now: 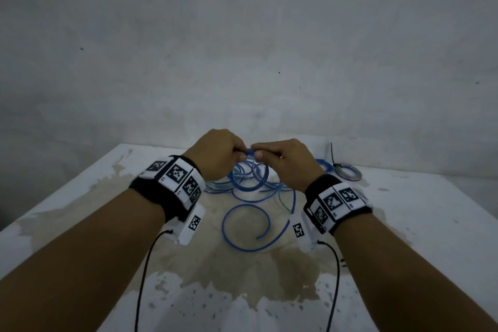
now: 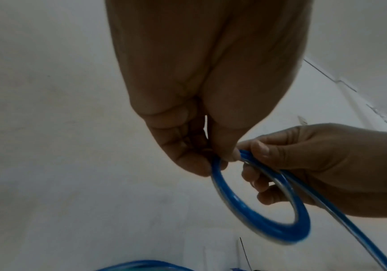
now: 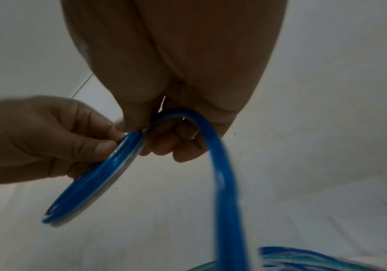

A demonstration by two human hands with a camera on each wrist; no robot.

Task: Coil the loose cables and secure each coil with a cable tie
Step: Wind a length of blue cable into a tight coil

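Observation:
My left hand [image 1: 238,153] and right hand [image 1: 260,154] meet above the table, and both pinch the top of a small blue cable coil [image 1: 252,179] that hangs below them. In the left wrist view my left hand [image 2: 210,155] pinches the coil [image 2: 257,220] between thumb and fingers, and my right hand [image 2: 315,165] holds it from the right. In the right wrist view the cable's loose tail [image 3: 227,201] passes through my right hand [image 3: 176,132] and drops to the table, while my left hand [image 3: 71,139] grips the coil [image 3: 90,183]. The tail curls on the table [image 1: 242,226].
A coiled cable [image 1: 347,172] with a black cable tie [image 1: 332,155] sticking up lies at the back right. A tangle of blue and greenish cables [image 1: 218,187] lies under my hands. The white table [image 1: 80,224] has a brown stain and stands against a bare wall.

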